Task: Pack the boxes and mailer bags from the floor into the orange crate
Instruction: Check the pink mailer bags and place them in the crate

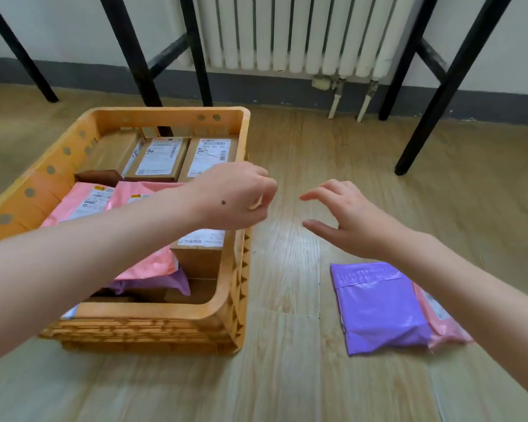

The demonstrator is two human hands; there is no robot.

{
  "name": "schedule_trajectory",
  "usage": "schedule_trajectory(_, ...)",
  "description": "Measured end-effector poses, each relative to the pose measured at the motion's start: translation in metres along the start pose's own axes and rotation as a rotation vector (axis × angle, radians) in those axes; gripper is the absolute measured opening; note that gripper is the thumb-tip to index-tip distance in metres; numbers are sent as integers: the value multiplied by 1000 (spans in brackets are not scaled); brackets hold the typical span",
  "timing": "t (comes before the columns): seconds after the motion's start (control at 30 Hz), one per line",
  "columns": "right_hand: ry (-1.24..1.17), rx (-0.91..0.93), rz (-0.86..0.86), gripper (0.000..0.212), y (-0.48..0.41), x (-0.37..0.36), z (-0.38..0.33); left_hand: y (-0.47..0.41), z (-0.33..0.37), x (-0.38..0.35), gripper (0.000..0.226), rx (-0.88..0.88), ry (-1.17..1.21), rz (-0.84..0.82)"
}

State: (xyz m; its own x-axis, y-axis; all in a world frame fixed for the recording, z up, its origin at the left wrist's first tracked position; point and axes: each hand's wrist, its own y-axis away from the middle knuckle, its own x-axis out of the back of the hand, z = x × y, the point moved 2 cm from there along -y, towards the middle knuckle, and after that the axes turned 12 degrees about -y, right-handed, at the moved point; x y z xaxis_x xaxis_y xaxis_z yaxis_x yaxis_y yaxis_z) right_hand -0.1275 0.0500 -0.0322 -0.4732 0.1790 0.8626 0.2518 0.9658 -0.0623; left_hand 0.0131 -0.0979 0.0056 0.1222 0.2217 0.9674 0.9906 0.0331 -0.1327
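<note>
Crate [232, 300] at nine o'clock is nearly full of boxes [162, 159]. Left hand [235, 197] hangs over its rim, fingers loosely curled and empty. Right hand [345, 217] is spread wide and empty. At four o'clock, purple bag [381, 306] lies on pink bag [448, 330]; lifted together, the lower one may slide out.

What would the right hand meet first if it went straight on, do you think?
Likely the left hand, hovering over the orange crate's rim, though depth is unclear.

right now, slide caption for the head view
Left hand over part-filled orange plastic crate, right hand empty; purple plastic mailer bag atop pink mailer bag on wooden floor
</note>
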Motion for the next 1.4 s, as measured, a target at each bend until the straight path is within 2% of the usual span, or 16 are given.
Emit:
schedule_trajectory(0.1,-40,-47,-22,46,24,0,37,-34,40,1,9,-79,-56,-114)
schedule_trajectory(0.2,-100,-90,-46,45,47,-6,70,-67,82,-11,8,-40,-26,-120)
schedule_trajectory(0.3,-134,-160,-92,43,72,-20,107,-92,121,-43,16,74,86,-145)
schedule_trajectory(0.43,-206,-259,-147,40,106,-42,153,-103,169,-102,18,260,335,-274)
schedule_trajectory(0.57,-248,-381,-171,48,135,-60,180,-92,206,-152,23,419,543,-394)
schedule_trajectory(0.7,-378,-516,-101,64,145,-68,194,-85,229,-178,44,599,750,-467)
schedule_trajectory(0.8,-469,-596,14,69,142,-74,200,-86,236,-182,55,702,872,-475)
schedule_trajectory(0.93,-624,-709,171,70,145,-84,200,-86,245,-186,61,828,996,-476)
schedule_trajectory(1.07,-816,-715,360,72,144,-86,198,-84,245,-191,64,902,1060,-507)
schedule_trajectory(1.27,-992,-734,492,55,138,-91,191,-79,236,-188,80,897,1193,-523)
schedule_trajectory(1.4,-1087,-684,607,23,132,-91,180,-74,223,-181,84,950,1372,-451)
